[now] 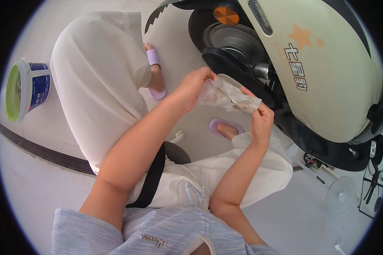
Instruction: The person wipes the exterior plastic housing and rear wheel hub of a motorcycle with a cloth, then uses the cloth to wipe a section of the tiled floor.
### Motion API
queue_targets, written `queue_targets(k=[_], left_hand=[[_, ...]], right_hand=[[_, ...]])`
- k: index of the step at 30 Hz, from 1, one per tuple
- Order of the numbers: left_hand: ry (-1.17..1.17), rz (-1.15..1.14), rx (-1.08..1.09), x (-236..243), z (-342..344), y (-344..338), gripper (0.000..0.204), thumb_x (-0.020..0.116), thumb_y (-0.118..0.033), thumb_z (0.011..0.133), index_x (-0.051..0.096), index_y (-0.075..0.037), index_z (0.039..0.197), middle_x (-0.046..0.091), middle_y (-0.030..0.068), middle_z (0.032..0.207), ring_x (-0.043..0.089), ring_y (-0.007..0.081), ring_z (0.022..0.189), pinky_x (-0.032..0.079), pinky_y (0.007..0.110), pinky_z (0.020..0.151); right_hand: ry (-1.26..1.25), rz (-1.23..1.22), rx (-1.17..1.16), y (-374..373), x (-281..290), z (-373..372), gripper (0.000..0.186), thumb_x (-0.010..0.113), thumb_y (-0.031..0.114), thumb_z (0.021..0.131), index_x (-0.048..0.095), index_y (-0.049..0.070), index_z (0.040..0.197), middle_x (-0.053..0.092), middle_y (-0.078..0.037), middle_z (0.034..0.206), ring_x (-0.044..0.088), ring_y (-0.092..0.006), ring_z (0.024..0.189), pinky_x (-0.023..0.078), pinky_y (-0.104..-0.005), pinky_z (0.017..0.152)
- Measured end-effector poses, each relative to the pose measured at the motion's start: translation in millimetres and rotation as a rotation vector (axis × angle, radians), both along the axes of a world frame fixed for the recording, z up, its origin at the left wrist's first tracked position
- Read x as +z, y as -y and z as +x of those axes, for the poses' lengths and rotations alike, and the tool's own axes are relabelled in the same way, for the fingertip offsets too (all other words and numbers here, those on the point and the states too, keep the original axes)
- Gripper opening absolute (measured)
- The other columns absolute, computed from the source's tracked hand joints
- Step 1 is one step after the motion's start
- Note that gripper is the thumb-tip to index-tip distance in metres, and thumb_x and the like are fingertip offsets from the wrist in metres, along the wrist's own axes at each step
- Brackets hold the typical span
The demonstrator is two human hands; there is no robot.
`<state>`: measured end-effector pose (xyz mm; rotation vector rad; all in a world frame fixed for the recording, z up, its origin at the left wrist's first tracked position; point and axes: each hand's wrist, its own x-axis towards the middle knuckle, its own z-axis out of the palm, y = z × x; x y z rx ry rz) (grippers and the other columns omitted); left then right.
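A white wipe with grey-brown smudges is spread between my two hands, its sheet crumpled toward the left. My left hand pinches its upper left part, with fingers partly hidden behind it. My right hand grips the right-hand edge between thumb and fingers. Just beyond the wipe is a cream and black scooter, its black lower arm close behind my fingers. The scooter's wheel and a round orange reflector show above my hands.
At the far left, a white and blue bucket with a green rim stands on the pale tiled floor. My feet wear lilac slippers below the wipe. A round, see-through fan-like object is at the lower right.
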<state>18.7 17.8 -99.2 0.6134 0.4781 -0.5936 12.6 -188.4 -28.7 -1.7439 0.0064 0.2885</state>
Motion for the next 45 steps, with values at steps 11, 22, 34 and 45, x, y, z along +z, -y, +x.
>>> queue_targets(k=[11,22,34,45], left_hand=[[0.412,0.48,0.028,-2,10,26,0.062,0.075,-0.002,0.061,0.05,-0.005,0.118,0.058,0.0088,0.098,0.058,0.0187,0.087,0.048,0.031,0.074],[0.475,0.689,0.142,8,22,22,0.061,0.067,0.007,0.063,0.049,-0.005,0.121,0.061,0.0179,0.104,0.06,0.0299,0.099,0.048,0.035,0.083],[0.361,0.539,0.178,8,20,23,0.021,0.061,-0.018,0.085,0.056,-0.001,0.097,0.062,0.0041,0.081,0.056,0.0089,0.074,0.045,0.025,0.063],[0.423,0.248,-0.07,65,-18,75,0.057,0.039,-0.037,0.096,0.036,0.003,0.136,0.042,0.0229,0.136,0.039,0.0293,0.129,0.027,0.031,0.105]], right_hand=[[0.026,-0.07,-0.177,-25,-23,10,0.044,0.039,0.035,0.097,0.042,0.003,0.127,0.052,-0.019,0.127,0.055,-0.0235,0.108,0.046,-0.0358,0.086],[-0.105,0.259,-0.304,-20,-55,15,0.042,0.062,-0.004,0.081,0.048,-0.001,0.12,0.059,-0.011,0.111,0.057,-0.018,0.101,0.044,-0.0293,0.09],[0.193,-0.21,-0.526,-43,-37,7,0.035,0.057,0.005,0.086,0.048,-0.001,0.12,0.055,-0.012,0.115,0.053,-0.0181,0.106,0.041,-0.0297,0.092],[-0.088,0.501,-0.657,-74,2,-21,0.038,0.047,0.02,0.093,0.045,0.0,0.126,0.054,-0.007,0.119,0.052,-0.0179,0.108,0.041,-0.0313,0.092]])
